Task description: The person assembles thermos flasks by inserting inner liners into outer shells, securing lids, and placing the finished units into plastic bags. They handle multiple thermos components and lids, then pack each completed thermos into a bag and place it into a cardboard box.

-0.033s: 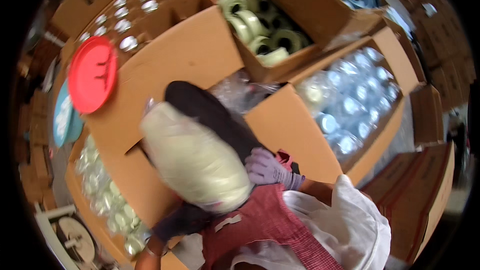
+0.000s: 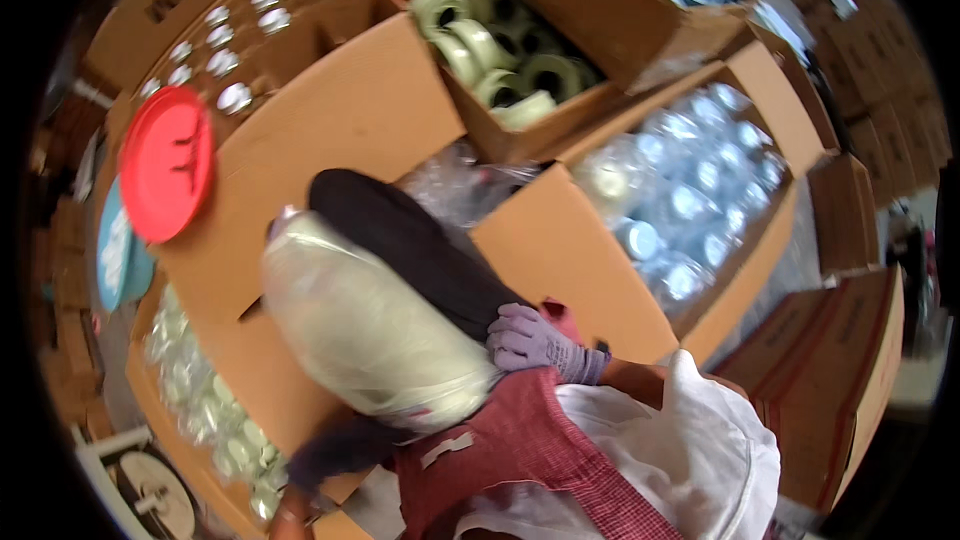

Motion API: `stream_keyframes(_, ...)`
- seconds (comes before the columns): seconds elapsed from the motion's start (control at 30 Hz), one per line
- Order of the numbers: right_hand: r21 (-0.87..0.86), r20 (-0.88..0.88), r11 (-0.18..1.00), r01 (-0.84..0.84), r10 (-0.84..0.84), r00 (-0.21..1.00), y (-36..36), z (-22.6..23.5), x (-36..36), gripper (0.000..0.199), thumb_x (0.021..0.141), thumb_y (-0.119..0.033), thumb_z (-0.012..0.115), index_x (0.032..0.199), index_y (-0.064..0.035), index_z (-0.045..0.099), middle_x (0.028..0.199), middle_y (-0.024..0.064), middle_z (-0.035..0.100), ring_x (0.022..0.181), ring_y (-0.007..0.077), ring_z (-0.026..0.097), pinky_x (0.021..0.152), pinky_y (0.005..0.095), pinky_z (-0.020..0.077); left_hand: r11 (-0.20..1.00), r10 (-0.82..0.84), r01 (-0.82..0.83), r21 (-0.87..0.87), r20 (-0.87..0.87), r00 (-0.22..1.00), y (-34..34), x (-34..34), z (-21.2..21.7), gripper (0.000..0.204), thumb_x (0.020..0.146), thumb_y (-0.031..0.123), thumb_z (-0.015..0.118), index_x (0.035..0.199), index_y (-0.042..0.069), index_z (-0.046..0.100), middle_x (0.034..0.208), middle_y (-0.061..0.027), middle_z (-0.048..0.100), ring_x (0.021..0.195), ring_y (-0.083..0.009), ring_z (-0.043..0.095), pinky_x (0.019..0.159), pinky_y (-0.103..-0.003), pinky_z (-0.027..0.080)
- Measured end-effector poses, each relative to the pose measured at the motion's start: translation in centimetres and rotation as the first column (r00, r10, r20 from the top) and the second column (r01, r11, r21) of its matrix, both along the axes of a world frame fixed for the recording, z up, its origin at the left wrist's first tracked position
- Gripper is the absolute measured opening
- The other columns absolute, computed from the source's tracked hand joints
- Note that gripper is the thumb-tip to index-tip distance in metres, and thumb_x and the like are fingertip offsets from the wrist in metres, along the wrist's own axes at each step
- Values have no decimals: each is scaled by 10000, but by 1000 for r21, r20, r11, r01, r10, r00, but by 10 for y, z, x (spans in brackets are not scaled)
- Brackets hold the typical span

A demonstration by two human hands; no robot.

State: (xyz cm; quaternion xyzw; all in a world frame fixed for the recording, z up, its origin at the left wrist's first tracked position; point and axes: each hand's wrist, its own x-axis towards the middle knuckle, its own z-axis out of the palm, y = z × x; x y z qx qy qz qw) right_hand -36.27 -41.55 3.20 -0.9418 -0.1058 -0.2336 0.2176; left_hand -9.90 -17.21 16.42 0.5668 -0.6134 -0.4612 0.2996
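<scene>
A bulky pale green bundle in clear plastic (image 2: 370,325) lies slanting across my lap, beside my black-clothed leg (image 2: 400,240). My right hand (image 2: 535,340), in a light purple glove, is at the lower end of that leg, close to the bundle, with its fingers bent in. What they hold, if anything, is hidden. My left hand (image 2: 345,448) is at the bundle's lower left side; it is dark and blurred, and its fingers do not show. A red checked apron (image 2: 500,430) covers my front.
An open carton of clear bottles with blue caps (image 2: 690,190) stands right. Ahead, another carton holds pale green rings (image 2: 490,50). A red round lid (image 2: 167,165) and a blue basin (image 2: 125,250) are left, above pale green plastic-wrapped pieces (image 2: 225,430). Cardboard flaps (image 2: 340,110) surround me.
The whole view has shifted slightly, so the cartons and lid sit a little further left. The bundle has tilted a little, its upper end further left. My right hand stays in the same place.
</scene>
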Motion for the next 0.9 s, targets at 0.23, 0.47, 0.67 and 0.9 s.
stream_keyframes(0.23,253,-363,918,306,-204,909,-63,17,-108,382,836,-206,651,1181,-52,594,1173,128,583,1137,325,562,987,427,459,588,778,-782,204,122,617,-64,-33,54,270,972,150,489,1198,3,507,1036,-136,610,789,-238,627,706,-343,534)
stream_keyframes(0.47,-222,-706,478,850,-680,199,-184,-100,-162,835,626,-327,825,1373,-222,467,1315,302,412,1162,494,492,980,510,463,997,77,-69,-38,689,720,49,95,-45,274,822,19,604,1095,37,624,995,-173,648,898,-295,641,815,-374,526)
stream_keyframes(0.67,-71,-503,376,924,-813,292,-204,36,-202,745,631,-252,803,1300,-106,509,1180,201,515,1083,372,544,951,433,482,974,196,19,-228,875,444,58,151,-48,312,799,1,596,1096,73,661,1043,-129,668,1032,-294,617,933,-410,480)
stream_keyframes(0.9,494,-847,-56,867,-257,466,-180,84,-189,833,784,-458,736,1407,-13,406,1185,146,597,1044,178,607,618,306,573,875,436,-406,-263,61,898,-163,21,-50,165,799,75,635,964,80,643,923,-114,627,887,-294,589,797,-413,460)
